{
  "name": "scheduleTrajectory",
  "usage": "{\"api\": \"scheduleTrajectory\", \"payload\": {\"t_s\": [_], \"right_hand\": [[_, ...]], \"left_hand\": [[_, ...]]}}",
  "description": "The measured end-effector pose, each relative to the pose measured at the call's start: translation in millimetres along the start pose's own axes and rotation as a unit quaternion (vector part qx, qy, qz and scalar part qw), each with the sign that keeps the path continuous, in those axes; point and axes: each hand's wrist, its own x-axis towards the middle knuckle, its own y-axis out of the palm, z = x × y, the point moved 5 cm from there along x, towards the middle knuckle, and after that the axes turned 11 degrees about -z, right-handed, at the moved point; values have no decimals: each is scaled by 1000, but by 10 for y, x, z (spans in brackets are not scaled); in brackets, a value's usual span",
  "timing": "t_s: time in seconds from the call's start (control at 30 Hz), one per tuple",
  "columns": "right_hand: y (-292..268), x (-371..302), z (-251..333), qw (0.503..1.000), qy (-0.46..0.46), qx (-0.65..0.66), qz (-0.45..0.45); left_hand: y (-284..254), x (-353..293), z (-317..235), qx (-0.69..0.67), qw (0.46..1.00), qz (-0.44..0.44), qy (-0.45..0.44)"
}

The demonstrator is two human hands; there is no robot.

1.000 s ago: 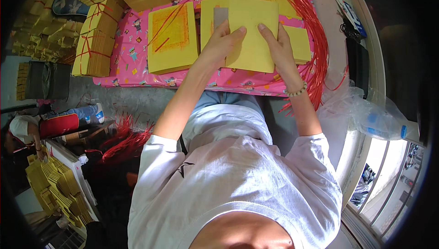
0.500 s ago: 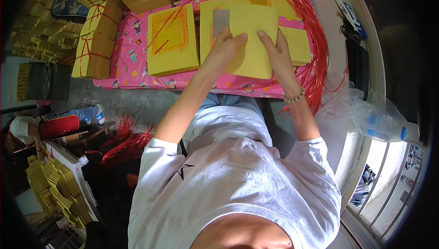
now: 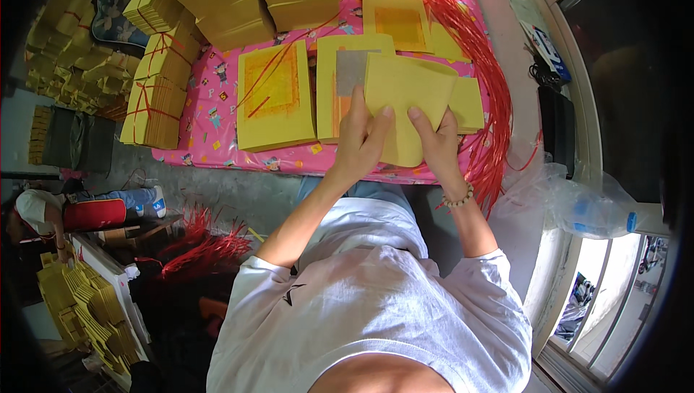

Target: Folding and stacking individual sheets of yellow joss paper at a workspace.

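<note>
A stack of yellow paper sheets [image 3: 410,89] is held between my two hands just above the near edge of the table, tilted a little. My left hand [image 3: 363,136] grips its left side, thumb on top and fingers along the edge. On the opposite side my right hand [image 3: 438,140] does the same, its fingers partly behind the paper. Under and beside the sheets lies a yellow paper stack with a grey patch [image 3: 353,68] on an orange print. To its left is another yellow stack with an orange-yellow printed square [image 3: 271,97]. A smaller plain yellow stack [image 3: 470,104] lies at the right.
Long red plastic strips [image 3: 495,111] hang over the table's right side. Yellow bundles tied with red strips [image 3: 153,111] stand at the left edge of the pink patterned tablecloth [image 3: 206,133]. Taller yellow stacks [image 3: 231,10] stand behind. Another person [image 3: 40,212] is at the far left.
Both hands have drawn the paper stack slightly toward me, and it has turned a little. My left fingers now lie straighter along its edge. The whole view has shifted as my head moved.
</note>
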Motion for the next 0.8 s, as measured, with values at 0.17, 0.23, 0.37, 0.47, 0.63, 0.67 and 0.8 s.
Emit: {"api": "scheduleTrajectory", "payload": {"t_s": [0.17,0.23,0.37,0.47,0.63,0.67,0.8], "right_hand": [[15,-50,69,1000,-18,-4,0],[20,-54,78,1000,-20,-4,0],[32,-57,120,1000,-30,-7,0],[33,-61,132,999,-34,-17,1],[34,-77,150,999,-37,-25,3],[42,-77,152,999,-33,-23,3],[33,-73,145,1000,-21,-20,3]], "left_hand": [[21,-8,-108,-43,998,6,38],[26,-12,-124,-56,998,11,22],[21,-7,-139,-72,997,19,4],[14,-14,-158,-71,997,22,6],[12,-32,-157,-74,997,22,-8],[7,-35,-145,-78,997,20,-8],[8,-53,-130,-62,998,16,-14]]}}
